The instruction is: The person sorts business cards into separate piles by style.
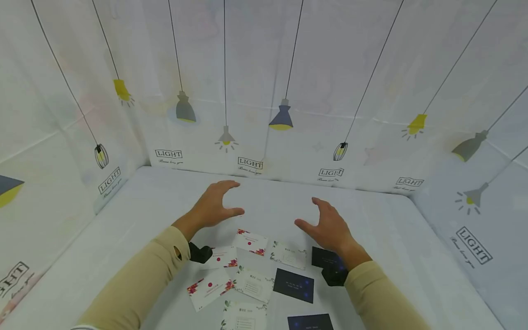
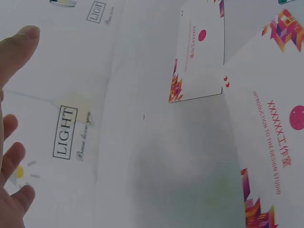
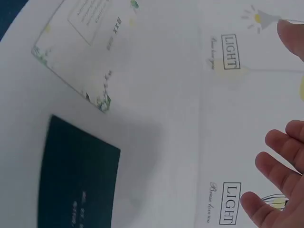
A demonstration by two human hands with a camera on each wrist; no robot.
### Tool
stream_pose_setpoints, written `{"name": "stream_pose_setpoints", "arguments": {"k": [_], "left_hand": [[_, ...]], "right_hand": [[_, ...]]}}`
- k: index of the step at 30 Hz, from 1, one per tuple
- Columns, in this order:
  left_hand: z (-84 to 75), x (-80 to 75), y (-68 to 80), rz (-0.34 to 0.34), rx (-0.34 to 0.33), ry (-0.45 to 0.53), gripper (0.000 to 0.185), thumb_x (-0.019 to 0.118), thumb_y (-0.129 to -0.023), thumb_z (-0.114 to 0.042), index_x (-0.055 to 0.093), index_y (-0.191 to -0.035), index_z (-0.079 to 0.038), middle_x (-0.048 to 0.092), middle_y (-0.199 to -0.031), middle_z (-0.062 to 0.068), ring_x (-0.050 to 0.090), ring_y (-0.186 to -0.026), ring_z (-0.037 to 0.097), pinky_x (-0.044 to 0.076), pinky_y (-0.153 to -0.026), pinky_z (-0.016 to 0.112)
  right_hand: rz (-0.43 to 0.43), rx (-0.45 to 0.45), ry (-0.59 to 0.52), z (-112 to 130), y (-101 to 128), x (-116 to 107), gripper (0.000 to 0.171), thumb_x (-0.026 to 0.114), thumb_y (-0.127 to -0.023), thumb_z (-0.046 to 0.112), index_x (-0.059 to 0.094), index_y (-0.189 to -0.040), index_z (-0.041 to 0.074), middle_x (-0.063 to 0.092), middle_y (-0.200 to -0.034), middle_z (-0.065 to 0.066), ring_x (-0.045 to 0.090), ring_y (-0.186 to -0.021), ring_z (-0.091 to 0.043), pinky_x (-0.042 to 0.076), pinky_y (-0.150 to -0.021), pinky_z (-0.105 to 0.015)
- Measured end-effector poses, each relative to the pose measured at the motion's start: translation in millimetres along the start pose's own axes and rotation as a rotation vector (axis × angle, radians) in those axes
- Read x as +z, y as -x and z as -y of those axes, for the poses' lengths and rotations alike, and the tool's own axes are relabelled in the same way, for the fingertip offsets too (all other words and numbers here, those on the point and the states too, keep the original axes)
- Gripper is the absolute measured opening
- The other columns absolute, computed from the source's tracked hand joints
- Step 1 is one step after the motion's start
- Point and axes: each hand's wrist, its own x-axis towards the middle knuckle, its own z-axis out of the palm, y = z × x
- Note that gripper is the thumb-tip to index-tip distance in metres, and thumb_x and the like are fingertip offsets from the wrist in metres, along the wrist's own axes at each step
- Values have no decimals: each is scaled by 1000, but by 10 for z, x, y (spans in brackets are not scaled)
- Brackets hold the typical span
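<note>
Bench with scattered cards, both hands raised above it, nothing held.

White bench [image 1: 392,238]: cover printed with lamps. Cards: nine or so lie loose and unsorted just behind the wrists, none gathered or stacked. Floral white card [image 1: 250,241] lies nearest the left hand [image 1: 214,205]; dark card [image 1: 326,257] lies under the right hand's [image 1: 330,227] wrist. Both hands: fingers spread and relaxed, clear of every card, well apart from each other.

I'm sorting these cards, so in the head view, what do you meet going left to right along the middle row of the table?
Pink-flowered card, green-leaf card, dark blue card.
</note>
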Motion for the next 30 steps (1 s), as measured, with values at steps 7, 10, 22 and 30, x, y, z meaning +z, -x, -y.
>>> {"name": "stream_pose_setpoints", "arguments": {"k": [7, 10, 22, 30], "left_hand": [[17, 129, 112, 125, -16, 8, 55, 80, -85, -34, 64, -134, -16, 58, -140, 6, 42, -135, 34, 24, -108, 64], [24, 189, 137, 190, -47, 1, 47, 80, -85, -30, 68, -129, -18, 59, -137, 6, 42, -135, 34, 22, -108, 65], [74, 362, 190, 320, -146, 10, 39, 82, -84, -31, 70, -122, -28, 53, -139, 9, 39, -134, 38, 31, -105, 59], [118, 479, 183, 337, -125, -59, 40, 84, -82, -34, 70, -119, -31, 58, -133, 3, 42, -131, 33, 31, -105, 56]], "right_hand": [[37, -45, -79, 168, 51, 259, 76, 75, -86, 43, 47, -144, 2, 55, -138, -15, 52, -124, -35, 43, -100, -54], [80, -51, -78, 248, 62, 376, 71, 76, -86, 40, 50, -142, 4, 58, -135, -10, 56, -118, -30, 46, -97, -51], [242, -81, -33, 545, 25, 678, 72, 81, -80, 44, 55, -137, 10, 62, -125, -5, 58, -111, -25, 49, -93, -49], [271, -106, 32, 606, 7, 791, 70, 81, -80, 46, 57, -134, 10, 62, -121, -5, 56, -106, -24, 48, -94, -47]]}}
